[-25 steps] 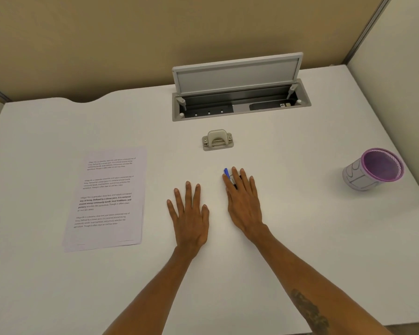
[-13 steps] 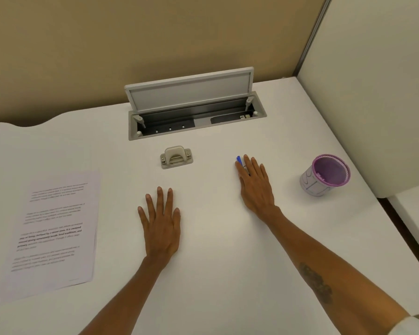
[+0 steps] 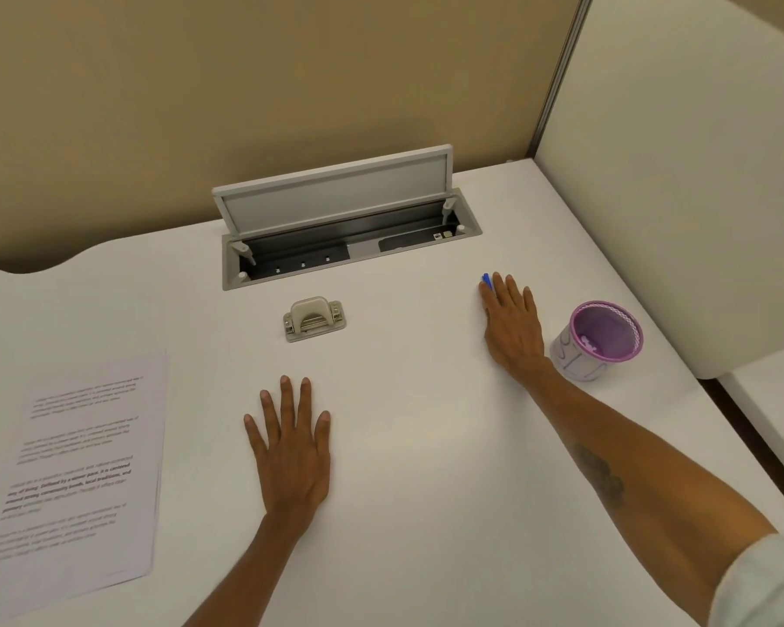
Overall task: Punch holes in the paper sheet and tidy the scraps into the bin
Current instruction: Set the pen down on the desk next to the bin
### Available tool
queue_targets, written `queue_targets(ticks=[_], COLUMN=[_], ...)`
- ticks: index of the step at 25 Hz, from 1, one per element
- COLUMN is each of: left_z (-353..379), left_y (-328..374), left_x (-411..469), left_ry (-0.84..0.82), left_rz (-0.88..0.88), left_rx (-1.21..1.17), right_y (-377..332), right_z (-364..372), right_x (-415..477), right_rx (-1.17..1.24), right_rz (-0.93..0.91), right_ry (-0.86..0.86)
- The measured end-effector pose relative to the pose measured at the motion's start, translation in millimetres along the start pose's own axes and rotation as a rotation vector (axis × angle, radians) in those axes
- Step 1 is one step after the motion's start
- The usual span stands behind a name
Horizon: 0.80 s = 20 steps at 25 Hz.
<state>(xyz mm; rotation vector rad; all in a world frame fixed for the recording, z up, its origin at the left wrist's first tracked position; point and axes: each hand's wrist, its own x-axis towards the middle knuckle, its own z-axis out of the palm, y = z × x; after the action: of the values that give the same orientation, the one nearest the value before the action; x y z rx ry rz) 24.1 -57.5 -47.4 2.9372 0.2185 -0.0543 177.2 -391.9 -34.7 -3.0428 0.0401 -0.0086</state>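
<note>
spreading across nearly the whole view, the white desk carried everything, with an open cable tray sunk into its far side. next in size, the paper sheet lay flat at the left, well apart from both hands, its long axis running toward and away from the person and its printed lines reading upright from the near edge. it looked like more than one leaf stacked, though that could not be settled. it would likely handle as light, limp and apt to slide on the smooth top, so a pinch at a long edge or a corner, lifted gently to avoid creasing, seemed the sensible hold.

the left hand rested palm down near the middle, fingers spread, with nothing in it. the right hand lay flat too, fingers together, covering a blue pen whose tip poked out beyond them; pressing, not gripping, as far as could be judged. just beside its wrist stood the purple mesh bin, upright, some pale scrap inside. smallest, the hole punch sat between tray and left hand, its long axis crosswise; it looked stiff and fairly heavy.
</note>
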Motion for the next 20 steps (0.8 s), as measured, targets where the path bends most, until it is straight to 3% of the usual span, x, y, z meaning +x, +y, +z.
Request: queue_targets(ticks=[20], left_z=[0], left_y=[0], left_x=[0], left_ry=[0.029], left_rz=[-0.004], left_rx=[-0.005], right_y=[14], right_z=[-6], right_x=[20], right_rx=[-0.058], right_rz=[0.113], right_ry=[0.051])
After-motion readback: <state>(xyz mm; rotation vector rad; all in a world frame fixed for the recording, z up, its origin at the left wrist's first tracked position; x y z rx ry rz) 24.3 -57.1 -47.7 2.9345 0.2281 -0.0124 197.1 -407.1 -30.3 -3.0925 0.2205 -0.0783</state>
